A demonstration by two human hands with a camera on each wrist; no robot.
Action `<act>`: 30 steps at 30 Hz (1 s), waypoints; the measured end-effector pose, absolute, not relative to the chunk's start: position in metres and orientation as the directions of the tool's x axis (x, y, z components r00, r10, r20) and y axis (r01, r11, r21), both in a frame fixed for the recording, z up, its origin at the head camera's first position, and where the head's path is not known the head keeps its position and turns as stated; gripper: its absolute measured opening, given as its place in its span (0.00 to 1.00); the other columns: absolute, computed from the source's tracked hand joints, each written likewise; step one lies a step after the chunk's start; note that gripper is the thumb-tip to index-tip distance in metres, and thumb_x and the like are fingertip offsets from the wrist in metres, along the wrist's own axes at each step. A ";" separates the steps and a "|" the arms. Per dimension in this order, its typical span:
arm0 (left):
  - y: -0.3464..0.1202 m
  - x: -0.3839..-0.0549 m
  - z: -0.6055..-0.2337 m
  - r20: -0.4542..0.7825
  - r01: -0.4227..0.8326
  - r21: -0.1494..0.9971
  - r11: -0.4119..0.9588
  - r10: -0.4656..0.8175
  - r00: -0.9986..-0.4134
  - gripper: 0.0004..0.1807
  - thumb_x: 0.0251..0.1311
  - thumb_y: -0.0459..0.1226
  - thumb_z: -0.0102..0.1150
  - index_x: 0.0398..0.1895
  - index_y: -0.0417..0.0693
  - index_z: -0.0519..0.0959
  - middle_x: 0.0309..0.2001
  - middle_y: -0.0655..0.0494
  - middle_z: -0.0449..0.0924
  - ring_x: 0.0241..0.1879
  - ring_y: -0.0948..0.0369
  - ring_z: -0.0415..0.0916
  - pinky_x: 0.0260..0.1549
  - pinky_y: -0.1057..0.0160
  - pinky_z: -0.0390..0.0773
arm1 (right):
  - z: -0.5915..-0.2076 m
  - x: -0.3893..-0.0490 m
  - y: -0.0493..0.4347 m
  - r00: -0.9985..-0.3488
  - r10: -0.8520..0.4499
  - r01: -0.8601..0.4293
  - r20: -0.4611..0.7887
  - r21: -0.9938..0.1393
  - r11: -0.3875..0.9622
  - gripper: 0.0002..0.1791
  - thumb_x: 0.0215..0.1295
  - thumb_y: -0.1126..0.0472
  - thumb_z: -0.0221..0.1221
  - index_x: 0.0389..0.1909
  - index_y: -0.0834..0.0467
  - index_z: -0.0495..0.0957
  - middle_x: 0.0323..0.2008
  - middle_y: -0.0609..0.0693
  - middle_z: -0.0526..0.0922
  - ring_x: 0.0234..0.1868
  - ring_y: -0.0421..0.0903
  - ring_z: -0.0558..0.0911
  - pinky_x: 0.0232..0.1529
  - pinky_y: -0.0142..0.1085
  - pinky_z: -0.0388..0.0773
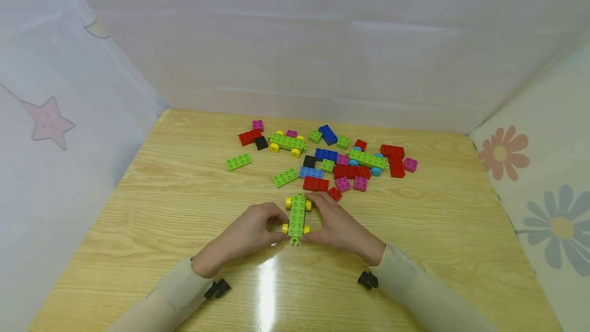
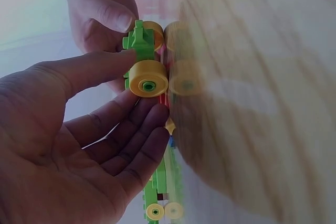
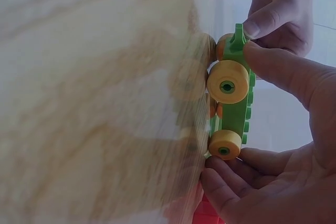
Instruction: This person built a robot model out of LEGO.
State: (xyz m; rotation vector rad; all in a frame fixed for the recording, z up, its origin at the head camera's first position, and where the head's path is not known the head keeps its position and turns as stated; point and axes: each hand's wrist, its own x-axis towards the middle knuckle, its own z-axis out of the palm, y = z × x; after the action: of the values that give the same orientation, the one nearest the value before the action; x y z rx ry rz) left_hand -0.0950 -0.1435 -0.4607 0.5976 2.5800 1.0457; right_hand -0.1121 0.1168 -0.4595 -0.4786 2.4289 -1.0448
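Note:
A green studded toy car base [image 1: 297, 216] with yellow wheels stands on the table between the two hands, its hitch end toward the person. The left hand [image 1: 255, 227] holds its near left corner. In the left wrist view the thumb [image 2: 100, 69] lies by the hitch and the fingers curl beside the yellow wheel [image 2: 149, 79]. From the other side the right hand [image 1: 338, 223] spans the base lengthwise. Its thumb [image 3: 283, 66] is at the hitch end, and its fingers [image 3: 231, 179] reach the far wheel [image 3: 224, 145], as the right wrist view shows.
Beyond the hands lie several loose bricks, among them a red brick [image 1: 315, 184], a light blue brick [image 1: 311, 172] and green bricks [image 1: 285, 177]. Two more car bases stand there, one yellow-wheeled [image 1: 287, 142], one blue-wheeled [image 1: 367, 160]. A pale cloth wall [image 1: 295, 65] borders the table.

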 end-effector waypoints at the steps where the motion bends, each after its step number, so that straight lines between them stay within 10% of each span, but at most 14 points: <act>1: -0.143 -0.095 -0.461 -0.113 0.266 0.710 0.652 0.479 -0.871 0.14 0.64 0.39 0.82 0.51 0.49 0.91 0.49 0.58 0.92 0.51 0.61 0.86 0.57 0.54 0.87 | -0.459 -0.112 0.117 -0.839 -0.477 -0.137 -0.264 -0.744 0.653 0.58 0.62 0.49 0.83 0.89 0.52 0.61 0.86 0.52 0.66 0.86 0.57 0.69 0.85 0.63 0.69; 30: -0.142 -0.096 -0.461 -0.148 0.216 0.724 0.655 0.454 -0.879 0.16 0.67 0.39 0.80 0.55 0.47 0.91 0.52 0.57 0.92 0.51 0.61 0.87 0.56 0.53 0.88 | -0.436 -0.123 0.137 -0.908 -0.350 -0.083 -0.229 -0.723 0.686 0.45 0.69 0.49 0.78 0.84 0.51 0.71 0.82 0.52 0.74 0.81 0.62 0.74 0.80 0.66 0.74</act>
State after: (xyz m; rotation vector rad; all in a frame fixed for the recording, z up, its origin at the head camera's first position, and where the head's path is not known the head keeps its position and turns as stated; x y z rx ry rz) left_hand -0.0961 -0.1420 -0.4606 0.5344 2.5584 1.0587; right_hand -0.1234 0.1367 -0.4362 -0.3401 2.5495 -1.0678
